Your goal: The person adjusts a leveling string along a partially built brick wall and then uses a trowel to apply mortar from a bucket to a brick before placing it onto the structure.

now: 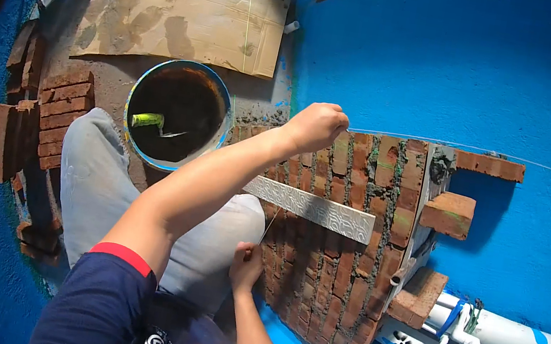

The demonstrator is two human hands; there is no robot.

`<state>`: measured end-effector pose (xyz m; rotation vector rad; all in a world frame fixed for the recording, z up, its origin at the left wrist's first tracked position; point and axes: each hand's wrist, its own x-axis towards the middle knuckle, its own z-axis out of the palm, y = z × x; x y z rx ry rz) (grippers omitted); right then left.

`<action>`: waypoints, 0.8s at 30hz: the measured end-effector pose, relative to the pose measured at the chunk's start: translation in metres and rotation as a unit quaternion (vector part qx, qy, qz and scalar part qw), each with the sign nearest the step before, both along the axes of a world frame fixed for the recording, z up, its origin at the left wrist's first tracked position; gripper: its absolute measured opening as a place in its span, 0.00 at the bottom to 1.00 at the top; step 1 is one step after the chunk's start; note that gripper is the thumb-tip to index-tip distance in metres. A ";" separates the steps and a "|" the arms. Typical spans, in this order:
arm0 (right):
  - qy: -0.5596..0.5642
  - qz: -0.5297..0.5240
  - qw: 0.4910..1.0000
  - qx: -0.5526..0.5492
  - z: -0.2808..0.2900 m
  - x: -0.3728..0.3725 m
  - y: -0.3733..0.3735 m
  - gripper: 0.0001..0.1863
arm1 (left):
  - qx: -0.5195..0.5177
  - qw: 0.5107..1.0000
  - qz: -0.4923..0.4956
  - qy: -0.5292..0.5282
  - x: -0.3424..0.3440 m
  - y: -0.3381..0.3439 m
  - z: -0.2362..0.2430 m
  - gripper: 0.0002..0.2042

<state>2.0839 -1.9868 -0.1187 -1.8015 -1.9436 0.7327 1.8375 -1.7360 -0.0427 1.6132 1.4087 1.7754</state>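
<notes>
My left hand (316, 128) is closed in a pinch on a thin white string (481, 150) above the top of a brick wall (344, 284). From there the string runs off to the right past the wall's end. My right hand (246, 267), fingers curled shut, is close to my knee beside the wall. A thin line slants down into it, seemingly part of the string. Between the hands, a pale strip with an embossed pattern (333, 217) lies across the bricks; my left forearm passes near its left end.
A round bucket (225, 137) of dark mortar stands left of the wall, with a green-handled trowel (148, 120) in it. Brick stacks (65, 110) stand farther left. Stained cardboard (185, 17) lies beyond. Bricks (449, 214) jut from the wall's right end, near white pipes (515, 341).
</notes>
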 end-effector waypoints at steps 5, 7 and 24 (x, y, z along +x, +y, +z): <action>-0.002 0.013 0.999 0.038 -0.018 0.014 -0.001 0.12 | 0.000 1.000 -0.016 0.004 0.020 0.023 -0.009 0.04; -0.035 -0.016 0.999 0.030 -0.008 0.002 0.000 0.11 | 0.007 1.000 -0.018 -0.015 0.023 0.027 -0.013 0.05; -0.028 -0.010 1.000 0.011 -0.002 0.004 0.008 0.08 | -0.017 0.999 -0.024 0.015 0.030 0.043 -0.020 0.04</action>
